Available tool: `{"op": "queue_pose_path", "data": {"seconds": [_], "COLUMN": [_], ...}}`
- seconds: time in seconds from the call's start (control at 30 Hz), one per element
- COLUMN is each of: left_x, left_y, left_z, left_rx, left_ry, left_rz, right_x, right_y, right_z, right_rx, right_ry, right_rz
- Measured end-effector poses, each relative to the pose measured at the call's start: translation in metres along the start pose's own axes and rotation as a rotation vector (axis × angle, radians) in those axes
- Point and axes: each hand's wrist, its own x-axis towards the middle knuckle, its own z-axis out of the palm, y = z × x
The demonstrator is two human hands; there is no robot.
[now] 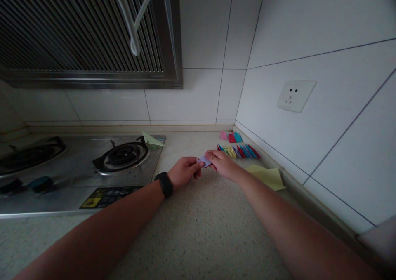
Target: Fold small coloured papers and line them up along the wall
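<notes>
Between my two hands is a small piece of folded lilac paper [204, 161], raised over the speckled countertop [198, 226]. My left hand [185, 170], with a black watch at the wrist, pinches its left end between thumb and fingers. The other end is gripped by my right hand [223, 164], whose fingers partly cover it. Just beyond the right hand stands a row of small folded paper pieces [239, 151] in several colours. Behind that row lie a pink folded piece [223, 135], a red one [232, 138] and a blue one [238, 137].
Yellow-green paper sheets [267, 177] lie by the right wall, partly behind my right forearm. A gas stove [77, 177] is on the left, with a pale green paper [151, 140] on its back right corner. A range hood [93, 80] overhangs it. The tiled wall holds a socket [296, 96].
</notes>
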Motion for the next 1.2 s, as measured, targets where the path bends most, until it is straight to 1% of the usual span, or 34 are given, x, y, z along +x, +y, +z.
{"op": "queue_pose_path", "data": {"seconds": [0.13,0.33,0.43,0.6,0.87,1.2], "left_x": [0.000,-0.004,-0.005,-0.006,-0.005,-0.006], "left_y": [0.000,0.005,0.007,0.008,0.004,0.004], "left_z": [-0.001,0.000,0.002,0.004,0.003,0.003], "left_rx": [0.031,0.166,0.172,0.169,0.246,0.276], "left_ry": [0.014,0.058,0.066,0.071,0.104,0.095], "left_rz": [-0.006,-0.036,-0.065,-0.072,-0.091,-0.099], "right_x": [0.001,0.001,0.001,0.001,0.000,0.002], "right_y": [0.003,0.007,0.008,0.010,0.014,0.018], "right_z": [0.000,0.000,0.000,-0.001,-0.001,0.000], "right_rx": [0.000,-0.020,-0.048,-0.070,-0.101,-0.118], "right_ry": [0.000,-0.016,-0.007,-0.007,-0.030,-0.056], "right_rz": [0.027,0.042,0.048,0.042,0.049,0.057]}}
